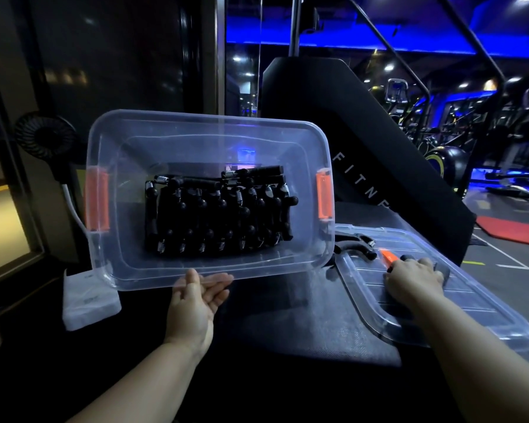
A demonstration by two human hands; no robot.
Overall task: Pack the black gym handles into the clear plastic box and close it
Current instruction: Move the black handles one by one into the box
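White letters reading "FITNE" (364,184) run down the black pad (318,96) right of centre; its lower end is cut off from view. I can read nothing else, and any print on the white packet (89,297) at lower left is too blurred to make out.

My left hand (196,296) reaches up from the bottom edge, palm turned up, fingers straight and loosely together. Their tips touch the lower rim of the clear plastic box (196,132). My right hand (413,279) lies palm down on the clear lid (458,319) at lower right. Its fingers are curled over something dark, and I cannot tell whether they grip it. An orange clip (387,256) shows just beside the knuckles.

The box fills the middle of the frame, tipped up so its open mouth faces me. Its long axis runs left to right, sloping slightly down to the right, with orange latches (97,198) on both short ends. The black gym handles (217,215) sit packed in rows against its floor, their coil springs along the top and bottom. One loose handle (353,246) lies between the box and the lid.
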